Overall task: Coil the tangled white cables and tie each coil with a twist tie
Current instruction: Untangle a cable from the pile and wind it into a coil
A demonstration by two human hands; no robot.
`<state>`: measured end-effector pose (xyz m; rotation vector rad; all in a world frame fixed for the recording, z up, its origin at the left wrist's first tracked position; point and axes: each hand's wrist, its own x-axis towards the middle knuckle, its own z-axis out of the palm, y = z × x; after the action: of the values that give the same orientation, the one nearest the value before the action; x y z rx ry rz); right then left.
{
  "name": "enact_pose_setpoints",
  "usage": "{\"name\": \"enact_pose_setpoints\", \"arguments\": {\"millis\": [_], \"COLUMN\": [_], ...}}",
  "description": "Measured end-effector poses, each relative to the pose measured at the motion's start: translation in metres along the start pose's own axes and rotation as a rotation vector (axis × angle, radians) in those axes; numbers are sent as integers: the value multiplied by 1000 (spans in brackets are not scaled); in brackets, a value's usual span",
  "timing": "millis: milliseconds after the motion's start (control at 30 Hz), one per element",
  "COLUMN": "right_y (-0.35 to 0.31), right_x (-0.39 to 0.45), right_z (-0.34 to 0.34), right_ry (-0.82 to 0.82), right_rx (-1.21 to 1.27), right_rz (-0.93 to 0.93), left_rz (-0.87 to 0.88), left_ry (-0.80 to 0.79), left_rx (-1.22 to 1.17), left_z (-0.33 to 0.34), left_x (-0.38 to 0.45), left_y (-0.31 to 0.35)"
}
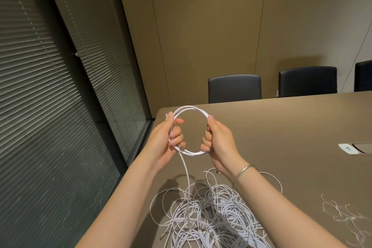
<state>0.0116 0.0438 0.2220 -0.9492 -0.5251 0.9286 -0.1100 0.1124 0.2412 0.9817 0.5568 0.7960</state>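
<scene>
I hold a round coil of white cable (191,109) upright above the table. My left hand (171,137) grips its left side with fingers curled round the strands. My right hand (216,137) grips its right side the same way. One loose strand (186,173) hangs from the bottom of the coil down into a tangled pile of white cables (211,213) lying on the table under my forearms. A scatter of thin white twist ties (342,213) lies on the table at the right.
The brown table (281,127) stretches away to the right, with a socket panel (349,148) set in it. Black chairs (234,87) stand along the far edge. Slatted blinds (50,106) fill the left side beyond the table's left edge.
</scene>
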Motion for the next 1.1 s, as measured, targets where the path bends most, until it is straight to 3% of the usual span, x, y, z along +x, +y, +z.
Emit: {"name": "enact_pose_setpoints", "arguments": {"millis": [200,400,500,633,767,1000,1100], "right_y": [13,60,79,83,77,34,19], "right_x": [3,-14,-17,-14,-4,16,24], "right_z": [-6,-26,-28,-40,-74,-116,-122], "right_ry": [-107,-559,-663,-610,-596,-411,-330], "right_rx": [164,-387,-633,-677,-935,-1214,-1098], "right_rz": [163,312,287,300,291,210,116], "left_rz": [80,121,136,166,213,310,334], "left_ry": [25,71,88,129,219,334,385], "left_rx": [-28,-44,-47,-81,-144,-141,-60], "left_z": [0,-5,-7,-20,-47,-82,-90], "left_x": [10,27,32,35,35,29,26], "left_y": [10,31,41,58,86,122,128]}}
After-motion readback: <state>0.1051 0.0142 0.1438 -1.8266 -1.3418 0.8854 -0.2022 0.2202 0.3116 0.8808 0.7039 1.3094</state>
